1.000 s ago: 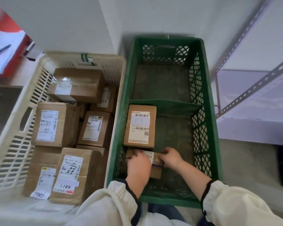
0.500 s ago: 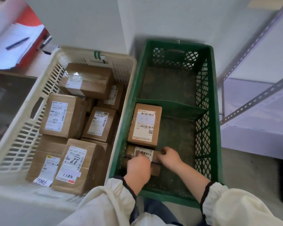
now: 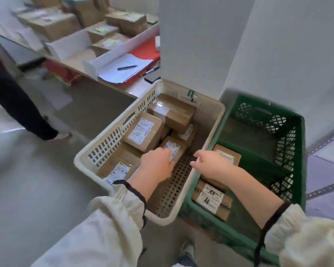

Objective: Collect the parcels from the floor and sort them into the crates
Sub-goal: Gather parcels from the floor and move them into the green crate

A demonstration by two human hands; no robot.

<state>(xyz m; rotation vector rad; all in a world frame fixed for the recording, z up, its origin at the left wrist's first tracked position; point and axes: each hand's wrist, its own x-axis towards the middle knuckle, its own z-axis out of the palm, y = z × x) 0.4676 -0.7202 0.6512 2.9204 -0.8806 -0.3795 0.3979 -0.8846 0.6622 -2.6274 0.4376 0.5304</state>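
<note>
Head view: our left hand [image 3: 157, 163] and right hand [image 3: 213, 163] are open, holding nothing. Small cardboard parcels [image 3: 143, 132] fill the cream crate [image 3: 219, 110]; two lie by the green crate's [image 3: 302, 160] near edge. They look light, stiff; grab the sides.

Labelled brown parcels [image 3: 143, 132] fill the cream crate [image 3: 216, 112]; two lie in the green crate [image 3: 301, 143].

Your cream slotted plastic crate [image 3: 96, 151], filled with taped cardboard parcels [image 3: 143, 132], sits left of and touching the green lattice plastic crate [image 3: 299, 147], whose near compartment holds 2 labelled cardboard parcels [image 3: 210, 199].
</note>
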